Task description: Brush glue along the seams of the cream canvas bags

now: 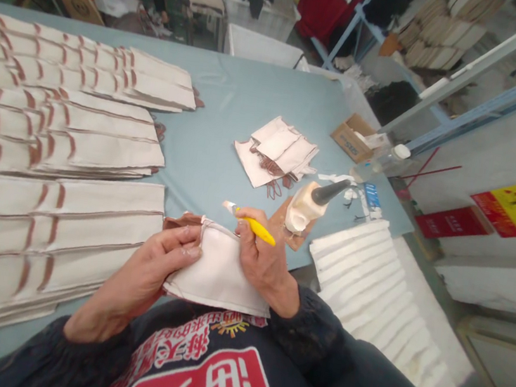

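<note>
Left fingers (187,257): pinching cream fabric piece (221,271).
Right fingers (247,233): closed around yellow tool (262,232).
Bottle (303,207): near right fingers, to their right.

The off-white, roughly four-sided fabric piece with stitched edges and brown material at its far left corner (222,272) is pinched at its left edge by the left grip (165,257), its pale panel facing up. The slim paintbrush with a yellow handle and pale bristles (260,230) slants in the right grip (263,255), bristles pointing away and left, beyond the fabric's far edge.
</note>
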The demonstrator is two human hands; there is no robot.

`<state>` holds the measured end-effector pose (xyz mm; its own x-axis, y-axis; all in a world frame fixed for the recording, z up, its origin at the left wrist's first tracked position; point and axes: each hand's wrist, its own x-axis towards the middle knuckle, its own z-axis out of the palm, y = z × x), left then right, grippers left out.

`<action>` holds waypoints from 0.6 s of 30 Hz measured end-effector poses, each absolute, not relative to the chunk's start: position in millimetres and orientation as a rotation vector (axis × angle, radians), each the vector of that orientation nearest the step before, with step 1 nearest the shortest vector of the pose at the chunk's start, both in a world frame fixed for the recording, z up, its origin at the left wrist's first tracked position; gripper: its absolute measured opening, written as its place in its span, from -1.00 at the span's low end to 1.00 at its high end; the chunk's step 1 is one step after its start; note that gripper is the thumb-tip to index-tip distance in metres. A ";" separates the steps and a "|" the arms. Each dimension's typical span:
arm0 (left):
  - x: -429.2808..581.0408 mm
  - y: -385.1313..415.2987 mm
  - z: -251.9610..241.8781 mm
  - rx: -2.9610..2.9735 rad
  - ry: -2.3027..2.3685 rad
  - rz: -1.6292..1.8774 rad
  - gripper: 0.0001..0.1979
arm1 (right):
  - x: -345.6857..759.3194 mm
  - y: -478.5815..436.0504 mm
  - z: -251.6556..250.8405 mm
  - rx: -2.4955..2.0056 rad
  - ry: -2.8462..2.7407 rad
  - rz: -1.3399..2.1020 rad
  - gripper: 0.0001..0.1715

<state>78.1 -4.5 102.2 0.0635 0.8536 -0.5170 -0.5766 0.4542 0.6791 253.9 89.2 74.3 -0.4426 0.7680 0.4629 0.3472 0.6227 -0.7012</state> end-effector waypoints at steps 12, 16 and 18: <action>60.9 -21.1 72.3 0.882 1.205 0.962 -0.69 | 276.4 128.0 68.0 -1.146 -1.820 0.617 -0.51; 73.3 -26.2 74.7 1.079 1.163 0.935 -0.69 | 270.0 129.1 59.5 -1.113 -1.866 0.608 -0.51; 77.3 -29.0 79.9 1.183 1.175 0.925 -0.70 | 264.9 128.3 53.8 -1.088 -1.873 0.629 -0.52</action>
<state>77.3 -29.0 79.9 0.1818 0.9665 -0.1814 0.0509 0.1749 0.9833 264.9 128.3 53.8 -0.2523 0.8699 0.4238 0.4380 0.4932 -0.7516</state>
